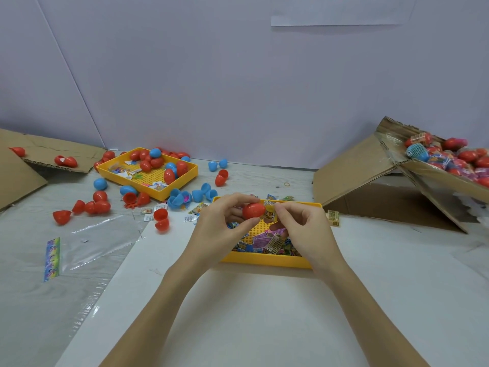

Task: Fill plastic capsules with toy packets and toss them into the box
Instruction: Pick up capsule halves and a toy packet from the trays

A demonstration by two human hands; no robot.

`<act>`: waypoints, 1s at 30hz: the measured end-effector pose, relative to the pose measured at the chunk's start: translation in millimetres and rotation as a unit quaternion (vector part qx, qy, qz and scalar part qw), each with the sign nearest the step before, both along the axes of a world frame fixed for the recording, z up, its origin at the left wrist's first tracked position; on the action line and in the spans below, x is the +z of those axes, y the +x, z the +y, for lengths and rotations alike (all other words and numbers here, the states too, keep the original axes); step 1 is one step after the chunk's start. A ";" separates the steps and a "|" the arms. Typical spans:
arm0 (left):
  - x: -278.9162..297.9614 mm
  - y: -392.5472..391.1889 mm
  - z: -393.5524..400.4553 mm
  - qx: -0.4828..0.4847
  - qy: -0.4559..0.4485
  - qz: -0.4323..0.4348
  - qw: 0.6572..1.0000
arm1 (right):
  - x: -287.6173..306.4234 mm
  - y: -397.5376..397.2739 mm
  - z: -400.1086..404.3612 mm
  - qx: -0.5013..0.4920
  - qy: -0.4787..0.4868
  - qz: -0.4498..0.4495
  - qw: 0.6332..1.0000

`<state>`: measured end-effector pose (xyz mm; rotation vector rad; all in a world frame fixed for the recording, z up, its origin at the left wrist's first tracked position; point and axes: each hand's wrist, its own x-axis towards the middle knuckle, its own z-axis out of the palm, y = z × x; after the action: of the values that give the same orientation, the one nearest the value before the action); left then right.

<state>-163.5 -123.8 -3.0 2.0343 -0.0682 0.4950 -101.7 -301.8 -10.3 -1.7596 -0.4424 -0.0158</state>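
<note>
left hand (221, 229) curled round a red capsule half (253, 210), right hand (304, 229) pinching a toy packet (270, 214) at its open side, both above the near yellow tray (264, 260) of packets, with the cardboard box (434, 178) of filled capsules tilted at far right

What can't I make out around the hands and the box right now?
Head view only:
- Red plastic capsule: the left hand grips it; fingers hide whether it is filled or closed.
- Small printed toy packet: print too small; the right hand covers part.
- Tilted cardboard box: cut off by the right edge.
- Near yellow plastic tray: hands hide much.
</note>
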 end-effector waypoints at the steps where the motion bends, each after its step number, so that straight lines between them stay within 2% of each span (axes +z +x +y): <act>1: -0.1 0.1 -0.1 0.002 -0.001 0.003 1.000 | -0.3 0.2 0.4 0.000 0.000 -0.001 1.000; 10: -1.0 0.3 -0.3 0.004 -0.004 0.014 1.000 | -3.3 2.1 1.5 0.003 -0.009 -0.010 1.000; 18: -4.1 1.0 -4.3 0.001 0.069 -0.043 0.997 | -6.7 2.1 3.4 0.001 -0.026 -0.015 1.000; 24: -0.5 0.5 -9.8 -0.008 -0.011 -0.046 0.999 | -0.6 0.5 1.2 0.061 0.051 0.028 0.996; 28: 1.3 0.9 -7.5 -0.011 -0.113 -0.022 0.993 | 1.8 0.9 -0.7 0.062 0.089 0.047 0.993; 30: 1.9 0.8 -6.2 -0.012 -0.129 -0.024 0.991 | 2.7 0.6 -0.5 0.060 0.098 0.044 0.992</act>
<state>-162.7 -130.0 -1.0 1.7659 -0.0551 0.5105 -101.0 -302.4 -7.6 -1.5317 -0.4643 0.1003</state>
